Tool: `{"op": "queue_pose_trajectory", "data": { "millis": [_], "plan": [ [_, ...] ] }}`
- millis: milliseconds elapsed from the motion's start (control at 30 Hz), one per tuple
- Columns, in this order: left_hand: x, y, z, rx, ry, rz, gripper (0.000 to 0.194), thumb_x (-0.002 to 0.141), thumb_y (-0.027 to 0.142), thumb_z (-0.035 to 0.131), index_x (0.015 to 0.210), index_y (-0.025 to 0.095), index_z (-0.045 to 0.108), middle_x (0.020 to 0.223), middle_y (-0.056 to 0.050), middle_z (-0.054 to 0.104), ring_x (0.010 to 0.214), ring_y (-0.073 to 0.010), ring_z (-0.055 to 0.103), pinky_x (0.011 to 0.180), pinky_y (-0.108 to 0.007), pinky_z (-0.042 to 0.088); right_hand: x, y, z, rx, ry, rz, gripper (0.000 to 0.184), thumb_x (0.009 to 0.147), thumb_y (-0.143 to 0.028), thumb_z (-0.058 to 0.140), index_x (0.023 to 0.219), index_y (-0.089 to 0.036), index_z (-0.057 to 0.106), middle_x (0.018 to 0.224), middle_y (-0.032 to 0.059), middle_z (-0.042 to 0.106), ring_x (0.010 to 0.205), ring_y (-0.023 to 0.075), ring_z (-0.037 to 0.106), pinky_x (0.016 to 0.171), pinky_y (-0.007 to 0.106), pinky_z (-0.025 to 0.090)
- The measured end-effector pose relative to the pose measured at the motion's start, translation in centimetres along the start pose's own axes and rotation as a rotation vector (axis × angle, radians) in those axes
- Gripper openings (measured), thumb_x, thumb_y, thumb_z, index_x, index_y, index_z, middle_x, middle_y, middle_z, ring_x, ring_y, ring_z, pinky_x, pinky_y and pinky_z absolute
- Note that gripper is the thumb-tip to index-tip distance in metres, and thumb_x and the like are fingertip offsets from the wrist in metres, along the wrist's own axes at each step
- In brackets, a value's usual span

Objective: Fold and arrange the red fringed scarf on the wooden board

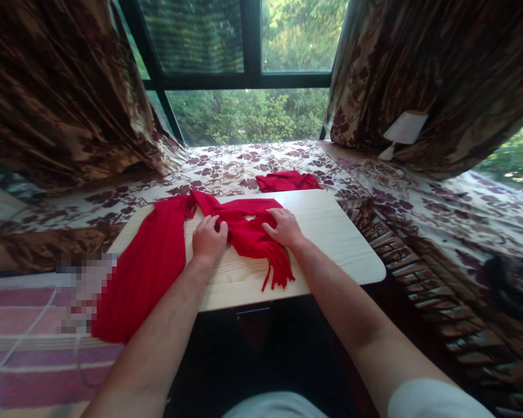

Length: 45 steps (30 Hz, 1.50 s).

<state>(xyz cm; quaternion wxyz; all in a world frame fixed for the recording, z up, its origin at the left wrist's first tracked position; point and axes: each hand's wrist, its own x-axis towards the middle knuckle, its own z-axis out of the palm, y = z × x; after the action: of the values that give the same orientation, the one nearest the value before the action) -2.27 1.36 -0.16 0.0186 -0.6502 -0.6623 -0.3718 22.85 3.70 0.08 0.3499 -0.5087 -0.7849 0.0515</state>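
Observation:
A red scarf with fringed ends lies loosely over a small light-wood table, one broad part hanging past the table's left edge. My left hand rests at the scarf's middle stretch, its thumb and fingers curled on the cloth. On the other side of that stretch, my right hand has its fingers and thumb closing on the fabric, just above a fringed end that falls towards the table's near edge. The cloth between the hands is bunched, with a small gap showing through. The fingertips are partly hidden in folds.
Behind the table, another red cloth lies folded on the floral window-seat cover. A white lamp stands at the back right by a brown curtain. Pink striped bedding with a white cable is at the lower left.

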Motion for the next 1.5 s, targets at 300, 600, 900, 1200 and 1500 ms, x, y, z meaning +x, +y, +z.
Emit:
{"op": "queue_pose_trajectory", "data": {
  "millis": [300, 600, 900, 1200, 1500],
  "plan": [
    [-0.9, 1.7, -0.7, 0.045, -0.424, 0.415, 0.052, 0.101, 0.044, 0.036, 0.148, 0.029, 0.050, 0.152, -0.004, 0.052, 0.146, -0.0238, 0.040, 0.124, -0.054, 0.013, -0.4, -1.0, -0.5, -0.094, -0.041, -0.038, 0.058, 0.091, -0.042, 0.060, 0.144, -0.022, 0.054, 0.153, 0.0083, 0.050, 0.145, 0.0257, 0.039, 0.124, 0.052, 0.011],
    [-0.9, 1.8, -0.8, 0.017, -0.410, 0.420, 0.049, 0.097, 0.046, 0.043, 0.135, 0.026, 0.065, 0.138, -0.006, 0.065, 0.131, -0.0238, 0.054, 0.118, -0.044, 0.033, -0.4, -1.5, -1.1, -0.111, -0.224, -0.140, 0.049, 0.097, -0.050, 0.054, 0.142, -0.033, 0.057, 0.155, 0.0007, 0.047, 0.149, 0.0256, 0.034, 0.124, 0.054, 0.008],
    [0.5, 2.4, -0.9, 0.076, -0.246, 0.382, 0.058, 0.099, 0.046, 0.039, 0.149, 0.021, 0.050, 0.158, -0.007, 0.044, 0.148, -0.0248, 0.035, 0.124, -0.045, 0.020, -0.2, -1.1, -0.8, -0.074, -0.285, -0.229, 0.037, 0.094, -0.053, 0.059, 0.126, -0.038, 0.070, 0.146, -0.0021, 0.058, 0.143, 0.0278, 0.043, 0.122, 0.055, 0.016],
    [0.1, 2.2, 0.6, 0.227, -0.449, 0.219, 0.056, 0.097, 0.050, 0.039, 0.145, 0.027, 0.055, 0.154, -0.008, 0.048, 0.148, -0.0293, 0.035, 0.122, -0.061, 0.013, -0.2, -1.2, -1.1, -0.084, -0.308, -0.199, 0.052, 0.097, -0.048, 0.054, 0.147, -0.034, 0.052, 0.152, 0.0012, 0.051, 0.147, 0.0262, 0.037, 0.123, 0.055, 0.010],
    [-0.8, 2.8, 0.2, 0.213, -0.313, 0.210, 0.047, 0.094, 0.047, 0.046, 0.130, 0.027, 0.068, 0.140, -0.008, 0.062, 0.137, -0.0315, 0.048, 0.125, -0.058, 0.002, -0.3, -1.2, -0.6, -0.122, -0.241, -0.111, 0.055, 0.096, -0.045, 0.054, 0.147, -0.024, 0.051, 0.152, 0.0075, 0.051, 0.146, 0.0253, 0.039, 0.124, 0.052, 0.009]
  ]
}}
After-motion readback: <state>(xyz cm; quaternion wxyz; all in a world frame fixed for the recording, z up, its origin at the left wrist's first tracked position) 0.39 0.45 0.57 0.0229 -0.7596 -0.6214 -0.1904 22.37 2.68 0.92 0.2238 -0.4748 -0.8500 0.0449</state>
